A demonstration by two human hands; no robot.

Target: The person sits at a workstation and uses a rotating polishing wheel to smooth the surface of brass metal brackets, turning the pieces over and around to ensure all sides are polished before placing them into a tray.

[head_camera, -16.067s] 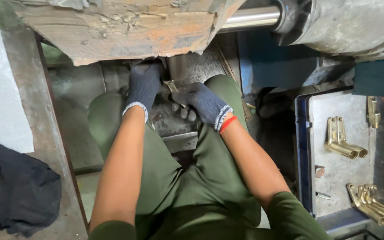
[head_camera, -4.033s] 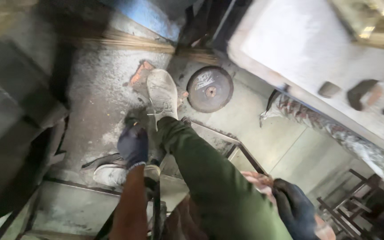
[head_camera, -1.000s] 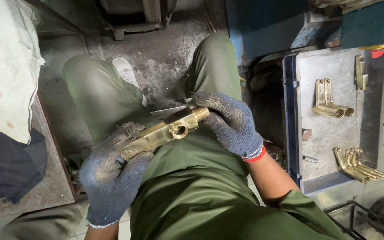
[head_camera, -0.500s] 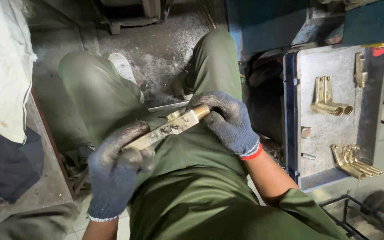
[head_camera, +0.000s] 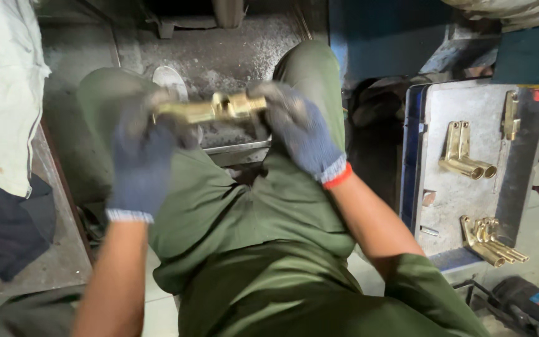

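Both of my hands wear dark blue knit gloves. Between them they hold a brass fitting (head_camera: pixel 210 108), roughly level, above my knees. My left hand (head_camera: pixel 141 150) grips its left end and my right hand (head_camera: pixel 297 128) grips its right end. The image is motion-blurred around the hands. My legs in green trousers (head_camera: pixel 251 206) stretch out under the part, with a pale shoe (head_camera: pixel 169 80) on the gritty floor beyond.
A grey metal tray (head_camera: pixel 450 206) at the right carries a pair of brass pieces (head_camera: pixel 466 153), several more brass pieces (head_camera: pixel 491 242) lower down, and a single one (head_camera: pixel 510 115) on top. A pale cloth (head_camera: pixel 1 93) and dark cloth (head_camera: pixel 7 228) lie at the left.
Both hands have raised the brass fitting away from my lap toward my knees and brought it nearly level. The view has shifted slightly.
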